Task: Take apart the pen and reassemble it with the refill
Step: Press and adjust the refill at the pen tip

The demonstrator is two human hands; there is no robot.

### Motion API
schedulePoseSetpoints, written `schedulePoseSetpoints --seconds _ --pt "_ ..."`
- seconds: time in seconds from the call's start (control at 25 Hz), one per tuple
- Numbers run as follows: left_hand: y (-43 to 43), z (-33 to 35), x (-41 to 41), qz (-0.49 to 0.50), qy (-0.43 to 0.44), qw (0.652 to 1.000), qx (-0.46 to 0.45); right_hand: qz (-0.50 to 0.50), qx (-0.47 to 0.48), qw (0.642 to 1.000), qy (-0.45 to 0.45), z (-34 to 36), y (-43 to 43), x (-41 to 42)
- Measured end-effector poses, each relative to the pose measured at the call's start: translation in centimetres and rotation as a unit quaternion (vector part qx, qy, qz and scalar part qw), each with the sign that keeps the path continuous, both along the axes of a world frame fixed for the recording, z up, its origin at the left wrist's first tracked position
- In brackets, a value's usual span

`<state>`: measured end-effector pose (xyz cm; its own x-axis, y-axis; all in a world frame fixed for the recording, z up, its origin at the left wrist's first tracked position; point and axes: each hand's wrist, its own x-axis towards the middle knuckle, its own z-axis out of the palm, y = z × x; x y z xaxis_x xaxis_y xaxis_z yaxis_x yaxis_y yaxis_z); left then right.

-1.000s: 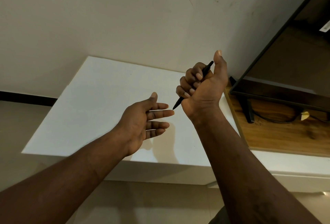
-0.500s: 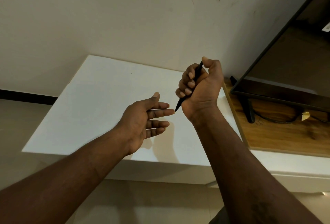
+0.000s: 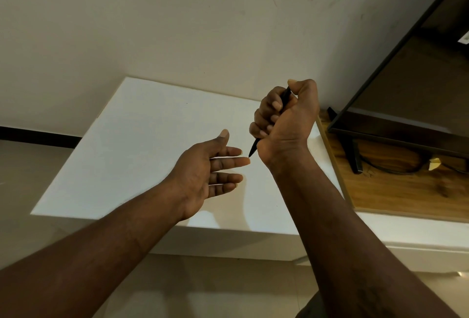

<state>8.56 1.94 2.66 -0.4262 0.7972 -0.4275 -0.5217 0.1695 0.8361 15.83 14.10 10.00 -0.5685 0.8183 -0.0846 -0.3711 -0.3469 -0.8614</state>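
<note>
A thin black pen (image 3: 253, 147) stands nearly upright in my right hand (image 3: 286, 120), which is closed in a fist around its barrel. My thumb is pressed down on the pen's top end, and the pointed tip sticks out below the fist. My left hand (image 3: 205, 170) is held flat and open just left of the tip, palm turned toward the pen, fingers apart, holding nothing. Its middle fingertip almost touches the pen tip. Both hands hover above the white table (image 3: 121, 145). Most of the pen's barrel is hidden inside my fist.
A wooden board (image 3: 396, 191) lies at the right of the table. A black-framed screen (image 3: 380, 125) on a black stand (image 3: 354, 155) rests on it, with a dark cable (image 3: 396, 171). A plain wall rises behind; tiled floor lies below.
My right thumb came down from pointing up onto the pen's top end, and the fist tightened. The left hand stayed open in nearly the same place.
</note>
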Motion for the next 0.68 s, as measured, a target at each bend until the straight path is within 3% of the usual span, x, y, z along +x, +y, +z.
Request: schedulePoseSetpoints --seconds 0.68 --pt "-0.02 0.21 0.06 -0.001 -0.001 1.000 -0.002 0.018 0.004 1.000 -0.016 0.14 -0.36 -0.17"
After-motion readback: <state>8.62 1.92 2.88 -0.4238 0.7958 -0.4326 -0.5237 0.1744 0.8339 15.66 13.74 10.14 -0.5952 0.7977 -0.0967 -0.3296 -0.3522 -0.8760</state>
